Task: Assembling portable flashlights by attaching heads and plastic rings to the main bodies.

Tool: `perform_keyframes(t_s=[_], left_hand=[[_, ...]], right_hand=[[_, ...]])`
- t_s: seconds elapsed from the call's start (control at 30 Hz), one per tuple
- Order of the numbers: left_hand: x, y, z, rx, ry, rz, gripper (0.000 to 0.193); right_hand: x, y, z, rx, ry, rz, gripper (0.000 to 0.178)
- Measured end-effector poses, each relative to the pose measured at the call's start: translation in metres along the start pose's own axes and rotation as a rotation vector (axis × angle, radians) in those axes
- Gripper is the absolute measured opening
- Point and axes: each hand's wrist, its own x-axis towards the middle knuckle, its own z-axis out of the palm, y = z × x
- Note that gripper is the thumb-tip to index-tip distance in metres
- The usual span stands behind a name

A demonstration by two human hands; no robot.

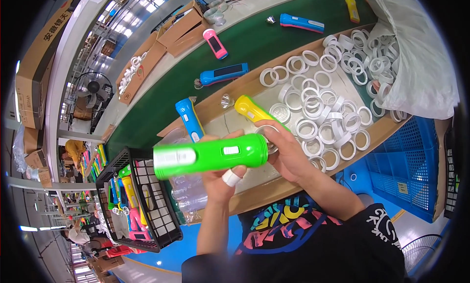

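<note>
A bright green flashlight body [210, 158] with a white panel and a light switch lies level across the middle. My left hand [220, 182] is wrapped round it from below and behind, with white tape on one digit. At its threaded right end, my right hand [289, 153] pinches a pale round rim piece [267, 132] against the opening; the fingers partly cover that piece, so whether it is a ring or a lens I cannot tell. Just behind are a yellow flashlight [252, 109] and a blue flashlight [186, 114]. A shiny reflector [226, 101] sits between those two.
Several white rings [313, 104] are heaped in a shallow cardboard tray [235, 204]. More flashlights, one blue [225, 73] and one pink [214, 43], lie on the green belt [152, 104]. A black crate [169, 219] of flashlights stands left; a plastic bag [416, 53] hangs right.
</note>
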Motion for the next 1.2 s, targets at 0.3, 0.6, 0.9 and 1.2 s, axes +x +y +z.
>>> perform_keyframes(t_s=[0.3, 0.6, 0.9, 1.2], left_hand=[[-0.011, -0.006, -0.003, 0.596, -0.057, 0.228, 0.064], [-0.055, 0.049, -0.059, -0.420, -0.146, -0.700, 0.077], [-0.072, 0.088, -0.045, 0.218, -0.594, -0.537, 0.067], [-0.035, 0.029, -0.043, 1.498, -0.414, 0.505, 0.067]], right_hand=[[-0.006, 0.008, 0.013, 0.173, -0.200, 0.014, 0.037], [-0.011, -0.017, 0.001, -0.600, -0.228, -0.364, 0.039], [-0.049, -0.054, 0.056, -1.094, -0.991, -1.090, 0.051], [0.002, -0.026, 0.015, -0.482, -0.056, 0.031, 0.037]])
